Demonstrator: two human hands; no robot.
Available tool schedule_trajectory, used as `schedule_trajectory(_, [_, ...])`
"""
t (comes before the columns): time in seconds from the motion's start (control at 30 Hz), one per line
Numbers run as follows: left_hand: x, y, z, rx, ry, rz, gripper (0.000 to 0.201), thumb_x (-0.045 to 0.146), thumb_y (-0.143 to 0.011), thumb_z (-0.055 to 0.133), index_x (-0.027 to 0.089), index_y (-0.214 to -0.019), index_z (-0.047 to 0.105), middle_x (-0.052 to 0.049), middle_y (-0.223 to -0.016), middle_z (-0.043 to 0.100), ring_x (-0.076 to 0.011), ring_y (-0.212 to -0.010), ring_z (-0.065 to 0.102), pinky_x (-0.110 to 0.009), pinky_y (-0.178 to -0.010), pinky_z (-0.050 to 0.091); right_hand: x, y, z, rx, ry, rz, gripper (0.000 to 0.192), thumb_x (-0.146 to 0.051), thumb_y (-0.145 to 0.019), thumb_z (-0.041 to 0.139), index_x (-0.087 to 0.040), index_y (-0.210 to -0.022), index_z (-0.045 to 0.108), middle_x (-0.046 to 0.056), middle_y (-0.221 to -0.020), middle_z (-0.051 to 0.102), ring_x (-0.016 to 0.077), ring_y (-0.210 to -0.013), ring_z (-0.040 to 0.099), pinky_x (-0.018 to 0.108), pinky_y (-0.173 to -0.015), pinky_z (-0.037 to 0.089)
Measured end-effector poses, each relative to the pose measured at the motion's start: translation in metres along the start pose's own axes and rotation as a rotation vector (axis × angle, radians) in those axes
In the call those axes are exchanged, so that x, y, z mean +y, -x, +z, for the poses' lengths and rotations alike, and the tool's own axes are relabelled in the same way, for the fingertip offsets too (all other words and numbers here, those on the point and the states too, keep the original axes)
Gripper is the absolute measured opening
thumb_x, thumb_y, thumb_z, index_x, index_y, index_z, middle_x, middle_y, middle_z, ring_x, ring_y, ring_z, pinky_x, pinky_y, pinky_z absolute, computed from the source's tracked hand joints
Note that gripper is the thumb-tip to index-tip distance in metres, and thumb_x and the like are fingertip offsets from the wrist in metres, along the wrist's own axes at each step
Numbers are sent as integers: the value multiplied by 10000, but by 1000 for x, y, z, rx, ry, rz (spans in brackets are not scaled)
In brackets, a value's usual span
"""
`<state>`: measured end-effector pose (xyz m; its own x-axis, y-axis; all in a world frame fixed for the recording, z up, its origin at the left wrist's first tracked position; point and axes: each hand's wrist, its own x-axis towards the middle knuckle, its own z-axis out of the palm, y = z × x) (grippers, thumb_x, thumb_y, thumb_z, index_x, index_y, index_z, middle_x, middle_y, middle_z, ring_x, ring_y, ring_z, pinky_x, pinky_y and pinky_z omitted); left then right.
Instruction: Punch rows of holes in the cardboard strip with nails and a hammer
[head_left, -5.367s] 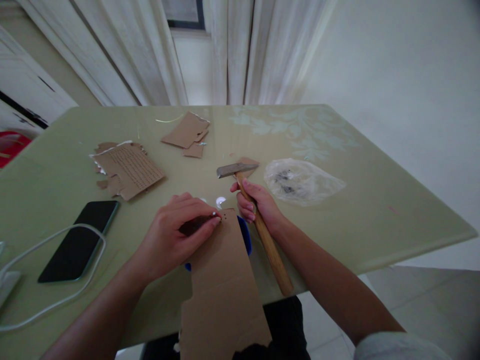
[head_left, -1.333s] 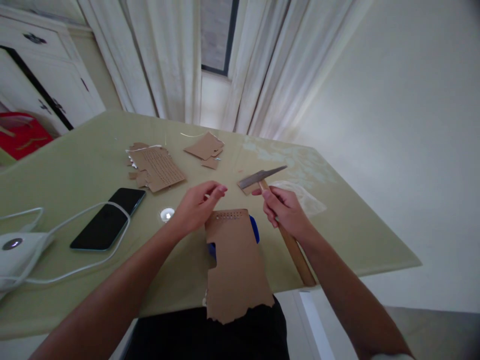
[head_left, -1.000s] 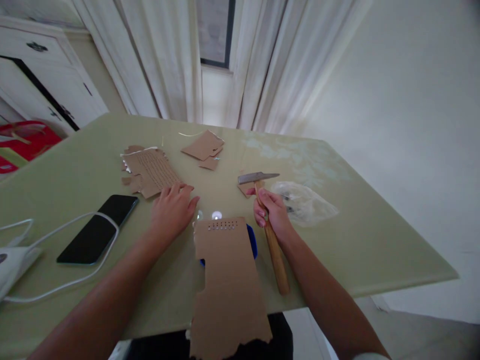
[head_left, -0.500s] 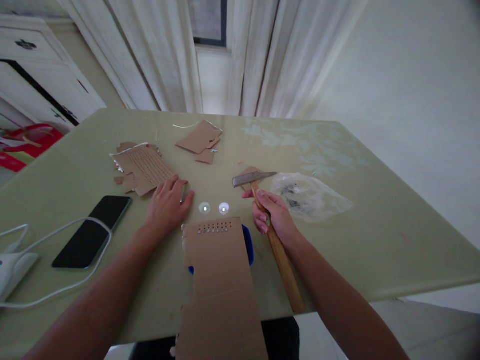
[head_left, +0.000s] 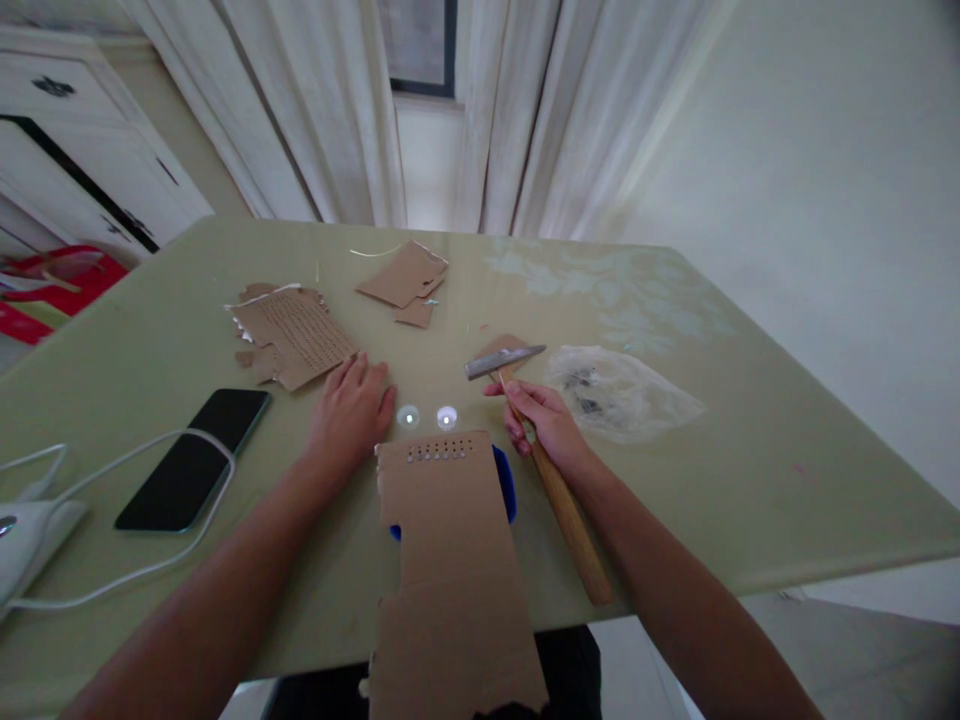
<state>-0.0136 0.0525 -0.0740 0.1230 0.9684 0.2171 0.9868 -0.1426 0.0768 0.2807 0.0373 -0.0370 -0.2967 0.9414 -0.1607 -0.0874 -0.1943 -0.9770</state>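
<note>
My right hand [head_left: 541, 420] is wrapped round the wooden handle of a hammer [head_left: 562, 510]; its metal head lies over a small cardboard piece [head_left: 512, 345]. My left hand [head_left: 351, 408] rests on the table beside a cardboard piece with rows of holes [head_left: 296, 335]. Its fingers are bent and close together, and what they hold, if anything, is hidden. Between my forearms lies a long cardboard strip [head_left: 457, 550], punched with small holes near its far end and hanging over the table's near edge. Under it shows part of a blue object [head_left: 506, 485].
Right of the hammer lies a clear plastic bag [head_left: 622, 395] with small dark things inside. More cardboard scraps [head_left: 405, 275] are farther back. At left are a phone [head_left: 195, 460], a white cable [head_left: 217, 505] and a white device [head_left: 34, 545]. Two light reflections show mid-table.
My left hand has turned, and the small silver piece seen at its fingers is now out of sight. The cardboard strip sits slightly farther right. The hammer stays in my right hand, barely moved.
</note>
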Motion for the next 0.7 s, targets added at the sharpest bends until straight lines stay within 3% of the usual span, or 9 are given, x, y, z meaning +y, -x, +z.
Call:
schedule_trajectory(0.17, [3, 2, -5, -63, -45, -84, 545, 387, -1111, 466, 23, -1483, 629, -358, -1623, 561, -467, -1572, 517, -604, -1258, 452, 7, -4, -2, 98, 261, -66, 393, -532, -939, 765, -197, -1124, 672, -85, -543, 554, 124, -430, 456, 241, -439, 368])
schedule_trajectory(0.4, [15, 1, -13, -124, 41, -18, 405, 265, -1126, 372, 157, -1258, 740, -215, -1495, 709, -391, -1378, 685, -518, -1066, 609, 14, -25, -17, 337, 723, -114, 208, -422, -984, 642, -219, -1002, 677, -10, -654, 658, 188, -554, 588, 299, -564, 431])
schedule_trajectory(0.53, [18, -1, -18, -121, 68, 9, 361, 300, -1113, 436, 176, -1186, 767, -201, -1393, 760, -383, -1230, 734, -505, -970, 626, 12, -30, -23, 453, 883, -124, 171, -350, -949, 689, -215, -846, 677, 50, -773, 734, 226, -722, 656, 329, -689, 439])
schedule_trajectory(0.7, [17, -4, -18, -107, 84, 27, 363, 317, -1109, 447, 162, -1133, 774, -197, -1260, 784, -386, -1187, 726, -487, -930, 611, 10, -33, -21, 524, 1009, -105, 136, -332, -940, 746, -197, -924, 752, 93, -897, 809, 247, -799, 713, 342, -763, 467])
